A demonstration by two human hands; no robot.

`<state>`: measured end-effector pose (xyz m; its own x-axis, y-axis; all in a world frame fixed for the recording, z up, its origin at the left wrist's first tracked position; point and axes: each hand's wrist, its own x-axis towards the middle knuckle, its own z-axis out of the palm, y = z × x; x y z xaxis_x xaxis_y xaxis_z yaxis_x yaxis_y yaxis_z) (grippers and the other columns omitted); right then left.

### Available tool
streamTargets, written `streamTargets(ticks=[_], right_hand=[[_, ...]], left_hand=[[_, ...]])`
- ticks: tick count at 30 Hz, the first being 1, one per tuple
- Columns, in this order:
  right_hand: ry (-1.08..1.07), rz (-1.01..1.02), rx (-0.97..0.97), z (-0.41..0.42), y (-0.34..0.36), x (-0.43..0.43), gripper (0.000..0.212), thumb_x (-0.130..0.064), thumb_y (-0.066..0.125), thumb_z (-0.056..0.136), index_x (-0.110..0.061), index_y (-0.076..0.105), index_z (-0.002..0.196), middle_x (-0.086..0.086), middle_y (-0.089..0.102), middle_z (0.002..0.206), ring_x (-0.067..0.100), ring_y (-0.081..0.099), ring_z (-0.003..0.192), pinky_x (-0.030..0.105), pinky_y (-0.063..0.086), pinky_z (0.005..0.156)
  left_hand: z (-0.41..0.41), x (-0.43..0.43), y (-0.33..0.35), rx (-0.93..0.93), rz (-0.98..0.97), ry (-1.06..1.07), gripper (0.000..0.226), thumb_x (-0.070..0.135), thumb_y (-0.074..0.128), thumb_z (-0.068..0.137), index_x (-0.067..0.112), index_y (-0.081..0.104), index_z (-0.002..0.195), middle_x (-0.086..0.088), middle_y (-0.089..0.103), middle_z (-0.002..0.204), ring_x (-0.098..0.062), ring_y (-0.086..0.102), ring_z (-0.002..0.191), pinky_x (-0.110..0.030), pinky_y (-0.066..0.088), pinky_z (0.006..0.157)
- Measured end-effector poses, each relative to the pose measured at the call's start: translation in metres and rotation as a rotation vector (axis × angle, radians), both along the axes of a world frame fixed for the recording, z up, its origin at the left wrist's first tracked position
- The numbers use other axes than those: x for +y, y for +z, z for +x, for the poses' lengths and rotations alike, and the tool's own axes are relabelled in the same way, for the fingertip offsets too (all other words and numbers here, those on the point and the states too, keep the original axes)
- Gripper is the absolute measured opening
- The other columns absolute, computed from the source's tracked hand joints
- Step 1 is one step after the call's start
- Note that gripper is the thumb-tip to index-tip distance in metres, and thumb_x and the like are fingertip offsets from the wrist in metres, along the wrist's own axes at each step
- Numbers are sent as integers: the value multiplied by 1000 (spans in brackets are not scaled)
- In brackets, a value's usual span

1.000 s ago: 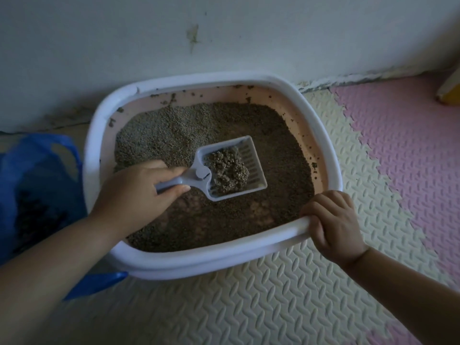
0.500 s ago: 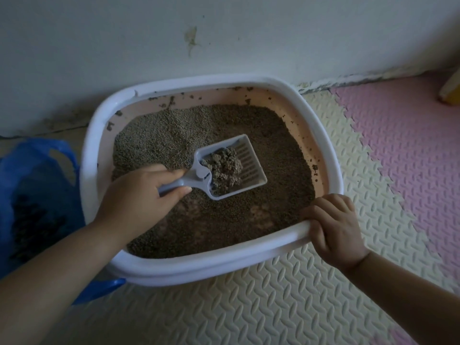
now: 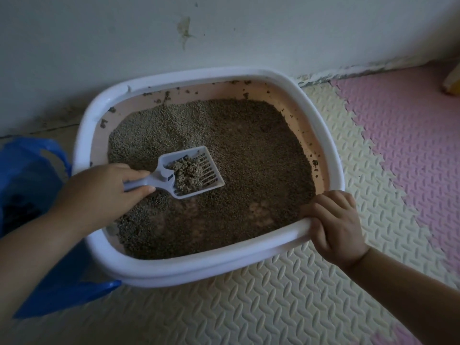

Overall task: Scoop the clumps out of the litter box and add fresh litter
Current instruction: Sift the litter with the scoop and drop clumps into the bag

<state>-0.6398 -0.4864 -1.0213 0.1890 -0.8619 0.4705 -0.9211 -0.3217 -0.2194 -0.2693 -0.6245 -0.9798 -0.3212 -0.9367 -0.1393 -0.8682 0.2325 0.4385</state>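
Your left hand (image 3: 99, 192) grips scoop (image 3: 191, 171) handle, clump (image 3: 188, 174) loaded, held over litter (image 3: 249, 158). Right hand (image 3: 333, 225) curls over litter box (image 3: 211, 270) near rim. Blue bag (image 3: 27, 185) just left of box. Scooping mid-way by look; fresh litter not yet added.

The single head-worn camera is looking forward and steeply down from close above the box (image 3: 199, 75), facing the wall (image 3: 224, 33); the left hand (image 3: 99, 195) and right hand (image 3: 333, 225) are showing at its lower corners.
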Motion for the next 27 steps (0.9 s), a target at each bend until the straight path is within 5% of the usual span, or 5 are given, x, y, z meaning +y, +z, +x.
streamTargets(ticks=[4, 7, 13, 16, 27], right_hand=[[-1, -3, -9, 1, 1, 0, 52, -26, 25, 97, -7, 66, 73, 4, 58, 72, 24, 50, 75, 31, 31, 80], [-3, 3, -11, 0, 1, 0, 51, -26, 25, 97, -8, 66, 73, 4, 58, 72, 23, 49, 75, 30, 31, 80], [19, 14, -22, -2, 0, 0, 49, -28, 25, 98, -10, 64, 76, 4, 58, 73, 23, 48, 77, 32, 33, 79], [44, 30, -35, -4, 1, -1, 40, -29, 26, 98, -15, 59, 81, 3, 59, 74, 21, 48, 77, 30, 31, 79], [144, 29, -39, -11, 0, -4, 30, -30, 26, 97, -22, 52, 87, 0, 58, 72, 19, 48, 74, 32, 34, 73]], left_hand=[[-10, 1, -4, -83, -14, 18, 39, 44, 64, 85, 24, 67, 119, 12, 62, 90, -12, 57, 79, -27, 35, 60], [-27, -1, -5, -149, -43, 26, 40, 47, 59, 87, 26, 66, 120, -1, 66, 116, -23, 62, 97, -30, 45, 71], [-79, -28, 10, -279, -12, -15, 28, 39, 52, 94, 22, 71, 105, -2, 63, 71, -22, 57, 60, -31, 50, 58], [-108, -52, 13, -397, -28, -40, 24, 38, 53, 93, 21, 70, 90, -2, 58, 63, -21, 54, 54, -24, 38, 48], [-211, -89, -16, -376, -38, -65, 26, 33, 50, 96, 13, 66, 92, -5, 58, 71, -23, 53, 59, -27, 32, 46]])
